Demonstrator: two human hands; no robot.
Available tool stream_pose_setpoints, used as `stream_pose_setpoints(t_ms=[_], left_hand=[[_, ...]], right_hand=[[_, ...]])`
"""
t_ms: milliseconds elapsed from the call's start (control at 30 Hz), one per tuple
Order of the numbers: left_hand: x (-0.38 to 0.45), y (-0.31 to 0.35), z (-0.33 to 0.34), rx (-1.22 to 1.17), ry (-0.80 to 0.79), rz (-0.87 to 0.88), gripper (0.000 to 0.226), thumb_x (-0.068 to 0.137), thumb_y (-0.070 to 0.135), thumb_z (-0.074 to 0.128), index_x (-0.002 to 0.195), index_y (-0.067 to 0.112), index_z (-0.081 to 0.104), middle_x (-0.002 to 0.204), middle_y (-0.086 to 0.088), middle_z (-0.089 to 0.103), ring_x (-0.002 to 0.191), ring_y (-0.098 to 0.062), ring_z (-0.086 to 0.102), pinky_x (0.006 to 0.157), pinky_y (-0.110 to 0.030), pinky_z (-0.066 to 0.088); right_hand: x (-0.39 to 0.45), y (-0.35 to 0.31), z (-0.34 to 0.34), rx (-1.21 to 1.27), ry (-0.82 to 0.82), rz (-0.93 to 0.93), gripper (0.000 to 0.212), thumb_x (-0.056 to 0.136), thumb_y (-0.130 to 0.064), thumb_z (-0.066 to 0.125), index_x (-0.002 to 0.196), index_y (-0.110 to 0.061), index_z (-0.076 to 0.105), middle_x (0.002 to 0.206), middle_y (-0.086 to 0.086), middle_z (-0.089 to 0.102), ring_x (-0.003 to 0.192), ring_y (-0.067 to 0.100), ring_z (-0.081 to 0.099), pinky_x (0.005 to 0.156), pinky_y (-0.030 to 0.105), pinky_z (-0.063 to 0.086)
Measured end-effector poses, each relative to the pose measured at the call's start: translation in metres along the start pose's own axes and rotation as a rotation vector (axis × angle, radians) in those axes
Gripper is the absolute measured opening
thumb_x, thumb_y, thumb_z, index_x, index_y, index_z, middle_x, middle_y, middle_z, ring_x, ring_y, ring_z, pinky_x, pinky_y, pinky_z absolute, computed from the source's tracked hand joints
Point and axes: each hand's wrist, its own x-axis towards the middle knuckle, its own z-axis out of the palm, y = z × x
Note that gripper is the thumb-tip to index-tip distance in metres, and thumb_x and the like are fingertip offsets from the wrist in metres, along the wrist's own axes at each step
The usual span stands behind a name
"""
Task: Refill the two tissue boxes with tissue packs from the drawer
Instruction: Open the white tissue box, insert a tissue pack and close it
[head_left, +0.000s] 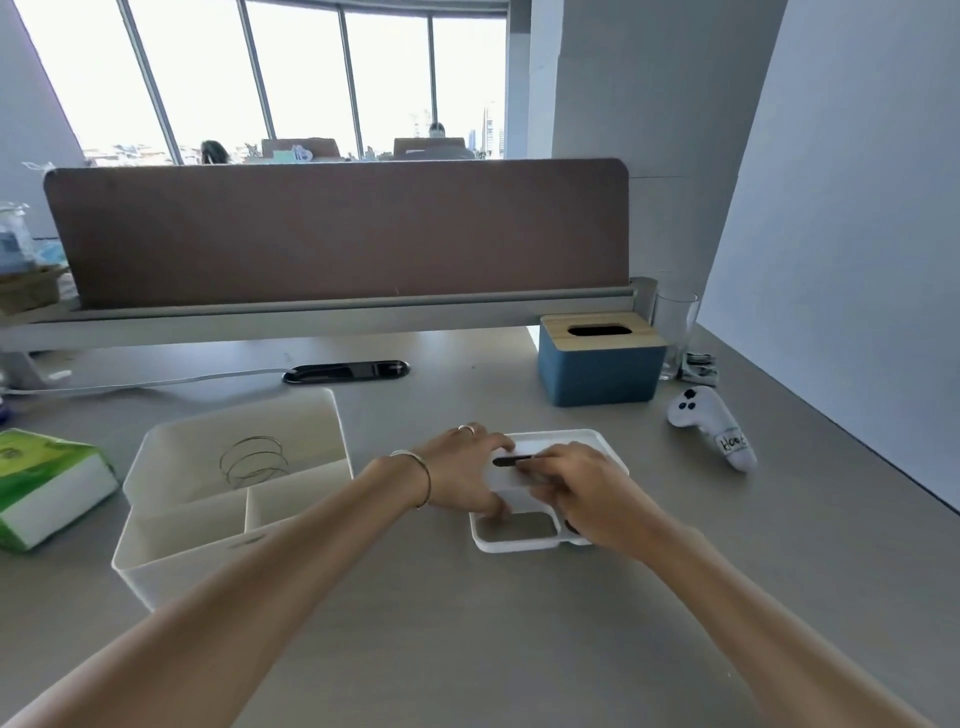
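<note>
Both hands work on the white plastic tissue-box lid (545, 491) lying flat on the grey desk (415, 623), centre-right. Left hand (462, 470), w/ a ring and thin bracelet, has fingers curled over the lid's left edge, gripping it. Right hand (582, 496) lies over the lid's right side, fingers bent down onto it by the dark slot; looks like a grip, but the fingertips are hidden so can't tell for sure.

Just left of the lid stands the open white plastic box w/ inner dividers (228, 499), a metal spring coil (254, 460) in its big compartment, no tissue in it. Green-and-white tissue pack (47, 486) lies at the far left edge, well apart from the box. Blue tissue box w/ wooden slotted lid (600, 358) stands at the back right, closed. Beside it a clear drinking glass (675, 327); nearer, a white handheld controller (711, 426).
</note>
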Motion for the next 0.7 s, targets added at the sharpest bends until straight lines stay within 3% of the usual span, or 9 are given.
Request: stream_pose_setpoints(t_ms=[133,233,433,533,633,700], left_hand=[[-0.005,0.003,-0.006,0.036,0.01,0.041,0.09,0.071,0.066,0.072,0.148,0.033,0.039,0.142,-0.001,0.048,0.131,-0.024,0.047,0.108,-0.042,0.042],[-0.017,0.005,-0.024,0.038,0.089,0.083,0.066,0.081,0.062,0.065,0.139,0.036,0.05,0.13,-0.002,0.056,0.123,-0.024,0.053,0.102,-0.043,0.045],[-0.06,-0.031,-0.069,0.142,0.265,0.012,0.067,0.093,0.054,0.056,0.152,0.029,0.038,0.152,-0.002,0.046,0.139,-0.024,0.043,0.114,-0.042,0.036],[-0.095,-0.064,-0.088,0.148,0.314,-0.076,0.066,0.092,0.053,0.057,0.152,0.033,0.038,0.152,-0.001,0.047,0.137,-0.024,0.045,0.112,-0.043,0.038],[-0.134,-0.101,-0.098,0.113,0.342,-0.156,0.061,0.092,0.047,0.058,0.149,0.043,0.039,0.136,-0.001,0.057,0.124,-0.022,0.053,0.104,-0.042,0.044],[-0.159,-0.127,-0.101,0.107,0.344,-0.235,0.062,0.091,0.046,0.059,0.15,0.039,0.041,0.134,-0.003,0.057,0.125,-0.025,0.053,0.103,-0.043,0.044]], right_hand=[[0.001,-0.008,-0.008,-0.024,0.026,-0.011,0.037,0.094,-0.037,0.048,0.126,-0.035,0.067,0.12,-0.009,0.07,0.111,0.011,0.061,0.095,0.027,0.046],[0.008,-0.02,-0.019,-0.054,0.088,0.014,0.031,0.096,-0.032,0.059,0.126,-0.032,0.066,0.117,-0.01,0.07,0.105,0.011,0.06,0.081,0.018,0.039],[0.042,-0.076,-0.036,-0.13,0.158,-0.045,0.052,0.094,-0.048,0.059,0.143,-0.036,0.049,0.141,-0.013,0.057,0.128,0.011,0.05,0.105,0.036,0.042],[0.064,-0.12,-0.036,-0.154,0.17,-0.112,0.054,0.093,-0.045,0.06,0.144,-0.032,0.049,0.144,-0.007,0.056,0.131,0.016,0.049,0.105,0.036,0.039],[0.089,-0.167,-0.026,-0.141,0.164,-0.216,0.054,0.091,-0.045,0.061,0.142,-0.032,0.051,0.139,-0.007,0.06,0.127,0.018,0.051,0.1,0.034,0.04],[0.105,-0.201,-0.014,-0.101,0.139,-0.277,0.054,0.09,-0.048,0.061,0.141,-0.032,0.053,0.137,-0.008,0.061,0.124,0.018,0.053,0.098,0.035,0.042]])
